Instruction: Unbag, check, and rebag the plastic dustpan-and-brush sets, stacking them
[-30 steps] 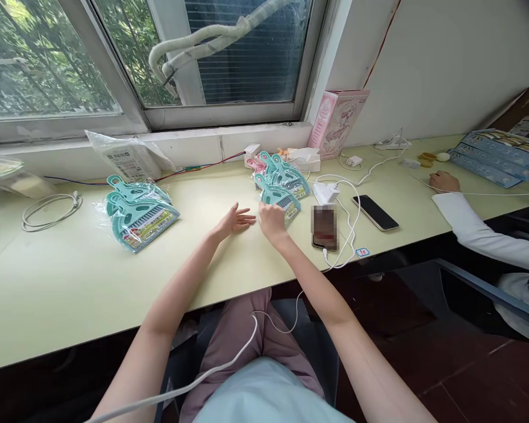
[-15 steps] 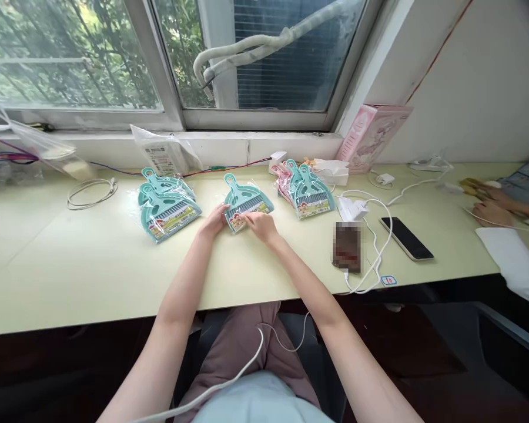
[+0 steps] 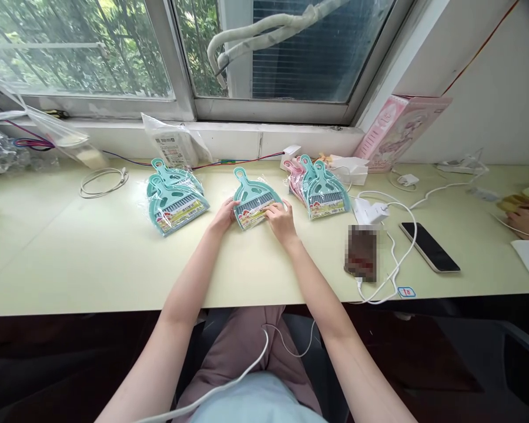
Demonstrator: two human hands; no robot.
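1. A clear-wrapped turquoise plastic dustpan-and-brush set (image 3: 254,205) sits at twelve o'clock.
2. The left hand (image 3: 224,216) grasps its left edge; the right hand (image 3: 281,222) grips its right side — seemingly mid-handling.
3. Wrapped turquoise sets (image 3: 176,211) lie at eleven o'clock, a turquoise-and-pink wrapped pile (image 3: 326,197) at one — all unheld; which are already dealt with, I cannot tell.

Five teal dustpans (image 3: 256,192) and probably two pink ones (image 3: 295,171) towards the back edge of the desk (image 3: 92,258); two phones (image 3: 429,248) nearer the front edge, one pink box (image 3: 401,132) behind
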